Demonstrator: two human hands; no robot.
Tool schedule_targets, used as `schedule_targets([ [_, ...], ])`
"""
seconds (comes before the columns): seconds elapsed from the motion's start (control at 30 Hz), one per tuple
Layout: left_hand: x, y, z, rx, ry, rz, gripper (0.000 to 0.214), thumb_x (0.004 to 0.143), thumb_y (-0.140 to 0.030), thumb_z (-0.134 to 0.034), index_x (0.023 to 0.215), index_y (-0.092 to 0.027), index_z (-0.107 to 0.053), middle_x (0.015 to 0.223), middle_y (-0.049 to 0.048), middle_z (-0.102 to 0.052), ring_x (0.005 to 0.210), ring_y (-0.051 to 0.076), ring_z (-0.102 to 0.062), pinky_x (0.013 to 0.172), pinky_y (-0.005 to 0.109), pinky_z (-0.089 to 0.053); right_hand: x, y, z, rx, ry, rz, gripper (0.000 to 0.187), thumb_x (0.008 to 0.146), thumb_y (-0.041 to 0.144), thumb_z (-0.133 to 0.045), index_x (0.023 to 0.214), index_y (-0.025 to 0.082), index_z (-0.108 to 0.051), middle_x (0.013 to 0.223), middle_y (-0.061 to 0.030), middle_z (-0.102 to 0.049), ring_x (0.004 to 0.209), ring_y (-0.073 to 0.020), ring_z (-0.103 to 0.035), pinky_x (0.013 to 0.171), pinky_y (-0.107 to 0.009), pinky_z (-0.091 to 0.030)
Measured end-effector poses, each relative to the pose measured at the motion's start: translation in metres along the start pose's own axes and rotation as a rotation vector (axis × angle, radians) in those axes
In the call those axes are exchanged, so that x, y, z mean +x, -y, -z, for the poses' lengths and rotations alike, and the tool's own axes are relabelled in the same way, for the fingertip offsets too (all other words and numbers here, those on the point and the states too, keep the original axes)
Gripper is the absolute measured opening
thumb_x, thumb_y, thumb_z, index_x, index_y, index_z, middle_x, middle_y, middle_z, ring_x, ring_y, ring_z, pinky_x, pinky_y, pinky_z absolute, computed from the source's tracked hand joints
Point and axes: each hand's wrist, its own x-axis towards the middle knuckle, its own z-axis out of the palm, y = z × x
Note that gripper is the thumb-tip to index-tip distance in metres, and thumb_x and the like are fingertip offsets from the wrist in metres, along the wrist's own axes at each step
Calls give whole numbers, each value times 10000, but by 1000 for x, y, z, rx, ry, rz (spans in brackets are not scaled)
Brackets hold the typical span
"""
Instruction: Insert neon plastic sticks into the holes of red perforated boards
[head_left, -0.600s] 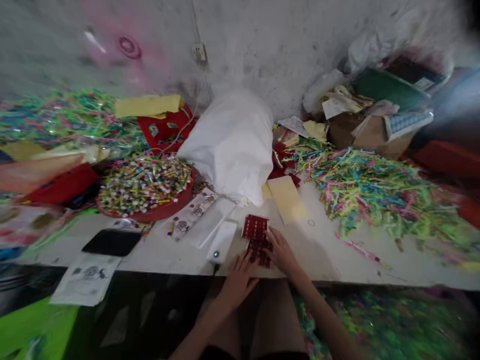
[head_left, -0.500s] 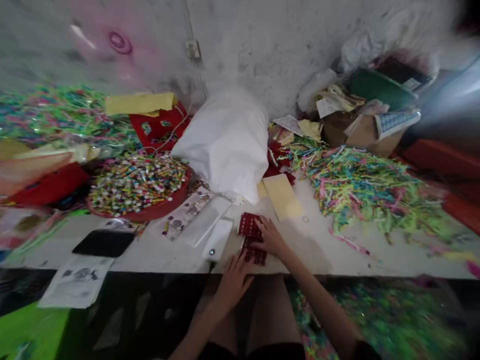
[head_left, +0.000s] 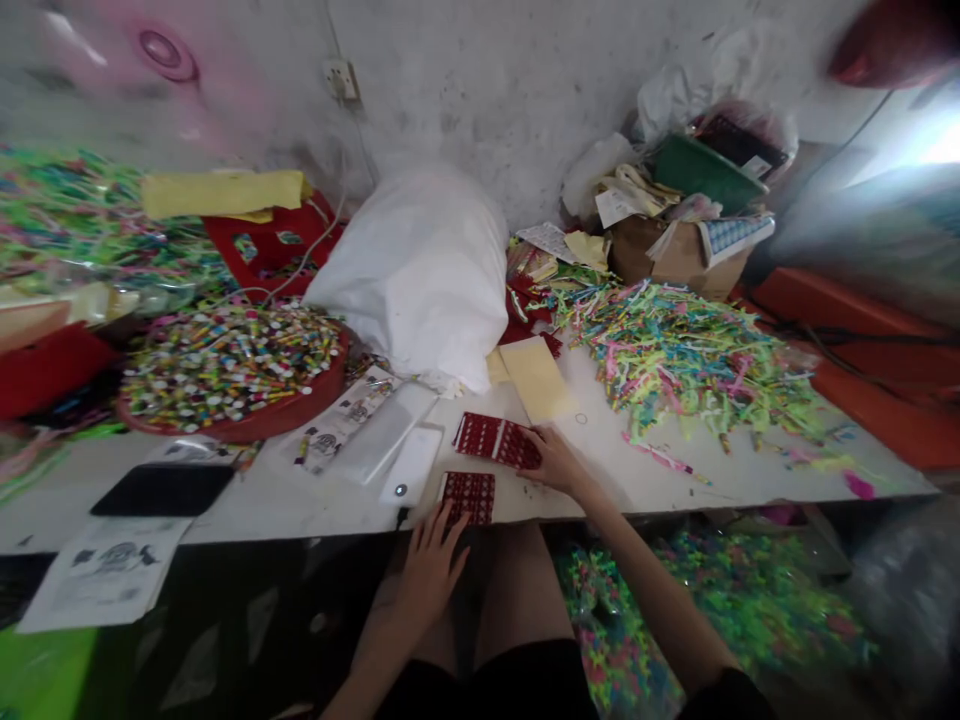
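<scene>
Two red pieces with a white pattern lie near the table's front edge; they look like cards or small packets. My right hand point(head_left: 559, 462) grips the right end of the farther red patterned piece point(head_left: 484, 437), which has a pale line across its middle. The nearer red patterned piece point(head_left: 471, 494) lies flat. My left hand point(head_left: 433, 560) is open, its spread fingertips resting at that piece's lower left edge. Just left of them is a white device point(head_left: 412, 465) with a round button and a dark cable. Beyond my right hand lie yellow paper slips point(head_left: 536, 378).
A red basin point(head_left: 300, 407) heaped with small colourful pieces stands left, near a black phone-like slab point(head_left: 163, 490). A white sack point(head_left: 427, 270) leans at the wall. Colourful stick-like strands point(head_left: 682, 350) pile up on the right. Printed papers point(head_left: 105, 570) overhang the front edge.
The view has turned right. The two red pieces, close together before, are now apart. My right hand has moved the farther one away; my left hand stays by the nearer one.
</scene>
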Motion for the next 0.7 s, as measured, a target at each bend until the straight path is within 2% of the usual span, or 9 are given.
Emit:
schedule_targets([
  [0.13,9,-7,0,-64,13,40,392,883,-309,-473,1259,-198,-470,1403,116,-406,1320,274,-331,1043,473,-346,-55,-25,-4,32,99,-17,807,677,457,-701,1377,208,-387,1282,-130,-472,1152,-269,-452,1007,-430,-349],
  [0.23,20,-11,-3,-127,29,43,378,877,-327,-485,1218,-166,-474,1388,122,-425,1323,284,-324,1039,487,-356,-75,-34,-10,27,117,-8,802,665,500,-702,1363,230,-414,1308,-120,-460,1175,-273,-443,1019,-437,-339],
  [0.33,27,-14,-5,-201,30,46,339,863,-365,-508,1130,-157,-497,1335,137,-473,1298,293,-364,1036,521,-350,-76,-41,-18,-30,46,-34,730,720,519,-652,1352,225,-434,1306,-124,-468,1185,-274,-439,1019,-439,-347],
  [0.5,35,-29,-2,-331,62,-42,339,817,-409,-579,1048,-179,-486,1277,129,-507,1269,279,-400,1049,521,-336,-61,-47,-36,-210,-179,-198,621,809,553,-530,1321,203,-481,1287,-163,-478,1189,-317,-438,972,-487,-384],
  [0.7,62,-53,-5,-392,132,-133,363,782,-351,-619,1063,-167,-480,1232,126,-532,1243,277,-419,1056,519,-324,-55,-30,-47,-269,-249,-266,489,887,465,-452,1282,186,-524,1218,-160,-518,1110,-279,-481,931,-438,-419],
])
